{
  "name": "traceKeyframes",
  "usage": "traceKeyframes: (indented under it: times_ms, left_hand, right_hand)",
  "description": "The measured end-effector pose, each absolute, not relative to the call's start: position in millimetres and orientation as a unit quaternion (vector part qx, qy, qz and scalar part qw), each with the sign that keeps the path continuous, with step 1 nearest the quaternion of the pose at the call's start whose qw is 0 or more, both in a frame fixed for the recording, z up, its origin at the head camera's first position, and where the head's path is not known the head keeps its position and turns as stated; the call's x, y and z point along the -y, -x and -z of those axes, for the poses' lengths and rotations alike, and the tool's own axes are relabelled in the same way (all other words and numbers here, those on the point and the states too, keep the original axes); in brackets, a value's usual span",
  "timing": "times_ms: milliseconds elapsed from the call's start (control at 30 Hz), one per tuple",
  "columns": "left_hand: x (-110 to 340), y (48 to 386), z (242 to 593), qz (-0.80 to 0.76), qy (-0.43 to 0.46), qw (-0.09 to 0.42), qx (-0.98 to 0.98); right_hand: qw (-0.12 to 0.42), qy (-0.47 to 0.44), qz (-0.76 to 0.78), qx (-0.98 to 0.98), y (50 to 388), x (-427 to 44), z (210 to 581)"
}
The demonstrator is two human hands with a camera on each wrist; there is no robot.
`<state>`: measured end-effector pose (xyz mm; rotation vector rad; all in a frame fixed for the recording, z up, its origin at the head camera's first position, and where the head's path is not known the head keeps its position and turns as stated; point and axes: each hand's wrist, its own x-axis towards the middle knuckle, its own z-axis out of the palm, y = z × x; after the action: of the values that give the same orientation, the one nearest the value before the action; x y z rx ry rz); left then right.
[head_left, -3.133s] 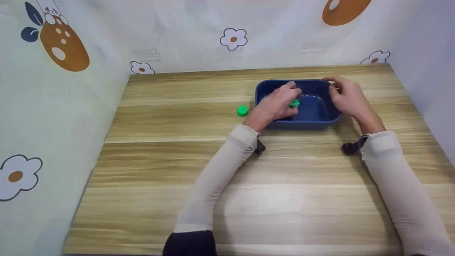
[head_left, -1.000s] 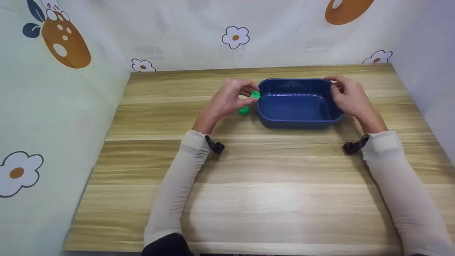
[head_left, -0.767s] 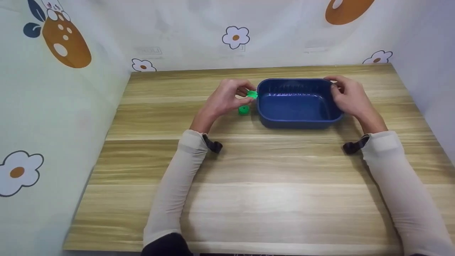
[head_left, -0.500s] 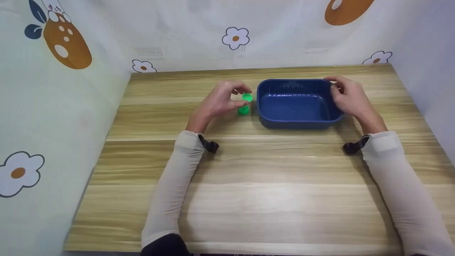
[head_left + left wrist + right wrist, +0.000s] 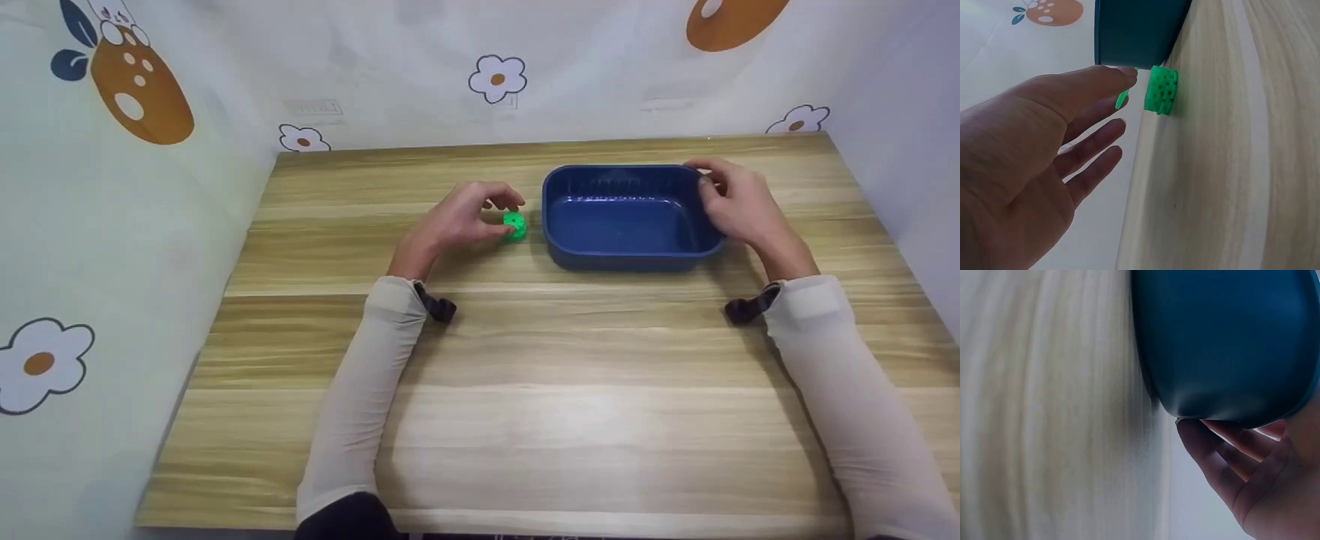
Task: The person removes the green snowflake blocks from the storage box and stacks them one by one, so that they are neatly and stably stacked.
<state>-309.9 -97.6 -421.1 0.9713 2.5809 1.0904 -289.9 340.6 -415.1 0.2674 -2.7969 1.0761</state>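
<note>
In the head view my left hand [image 5: 463, 216] is left of the blue plastic bin [image 5: 630, 262]. Between thumb and fingertips it pinches a thin green notched disc [image 5: 1122, 99], seen edge-on in the left wrist view. Just beside that disc, a short stack of green notched discs [image 5: 1161, 91] stands on the table; from the head view held disc and stack overlap. My right hand [image 5: 741, 201] grips the bin's right end, thumb at the inner side of the rim and fingers outside. In the right wrist view its fingers touch the bin's outer wall [image 5: 1224, 343].
The wood-grain table [image 5: 525, 390] runs back to a patterned white wall sheet [image 5: 390, 82]. A pale side wall [image 5: 892, 135] borders the right. Dark wrist cameras [image 5: 441, 307] sit below both cuffs.
My left hand came out of the bin with a green disc, moved left past its rim, then lowered the disc toward the stack. My right hand has stayed on the bin.
</note>
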Motion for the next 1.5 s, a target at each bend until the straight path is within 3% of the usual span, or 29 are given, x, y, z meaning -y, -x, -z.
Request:
traceKeyframes:
  times_ms: [267,1500]
  left_hand:
    - [99.1,308.5,425.3,-0.38,-0.321,0.116,-0.86]
    - [95.3,309.4,430.4,-0.393,-0.32,0.117,-0.854]
  right_hand:
    - [0.069,-0.089,-0.355,0.928,289.5,-339.5,413.1]
    - [0.077,-0.093,-0.363,0.924,290.3,-341.2,416.2]
